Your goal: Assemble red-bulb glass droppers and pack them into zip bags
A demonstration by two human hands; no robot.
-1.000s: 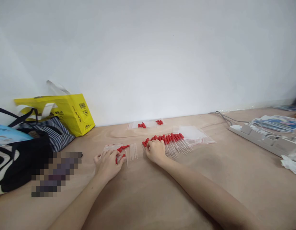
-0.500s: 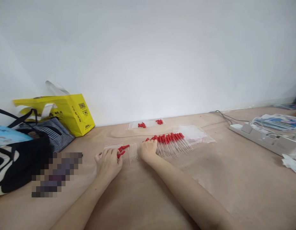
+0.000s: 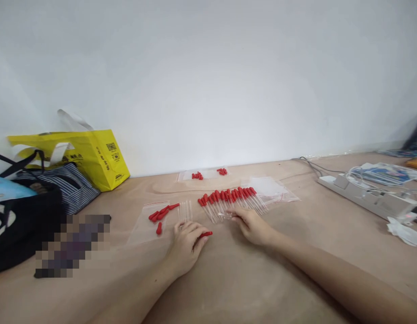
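Bulb (image 3: 207, 234) is pinched in the left hand (image 3: 187, 245), tube (image 3: 224, 214) in the right (image 3: 251, 226), fingers narrow on both, before the droppers (image 3: 217, 195); step in hand judged as handling both pieces; further movement calls for light, level grips. Brown table (image 3: 228, 283); pale wall (image 3: 228, 90) behind; yellow bag (image 3: 109, 164) at left.

Dark object (image 3: 73, 246) pixelated, perhaps unidentifiable; red bulb (image 3: 206, 234) partly hidden by left hand (image 3: 188, 245); black bag (image 3: 22, 229) cut off at left edge.
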